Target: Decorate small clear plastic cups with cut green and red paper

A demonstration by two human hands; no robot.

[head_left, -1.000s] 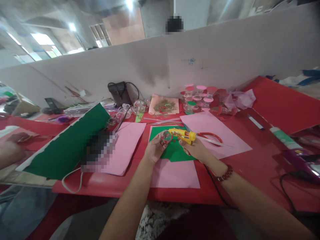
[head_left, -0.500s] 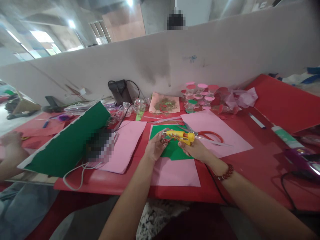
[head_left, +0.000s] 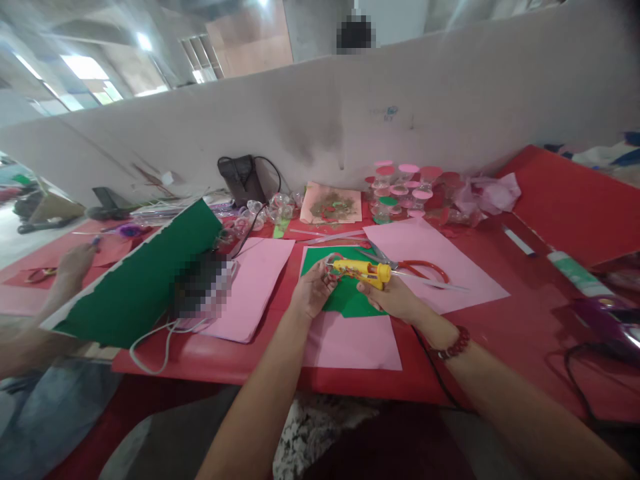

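My right hand (head_left: 395, 298) is closed round a yellow glue gun (head_left: 361, 270), with a long pale glue stick (head_left: 417, 276) sticking out behind it. My left hand (head_left: 311, 295) pinches a small clear plastic piece with a reddish rim (head_left: 332, 265), right at the gun's nozzle; whether the nozzle touches it I cannot tell. Beneath both hands a green sheet (head_left: 347, 305) lies over a pink sheet (head_left: 354, 343). Beyond my right hand, red-handled scissors (head_left: 441, 271) rest on another pink sheet (head_left: 470, 277).
Clear plastic pieces with coloured discs (head_left: 409, 189) stand at the back, near a black bag (head_left: 241, 180). A green board (head_left: 135, 287) leans at left, beyond which a co-worker's hand (head_left: 77, 261) reaches. A white-green bottle (head_left: 575, 272) and marker (head_left: 519, 241) lie at right.
My two hands keep nearly the same pose, the glue gun at the plastic piece. The co-worker's hand at left has moved right and forward. The view has shifted slightly.
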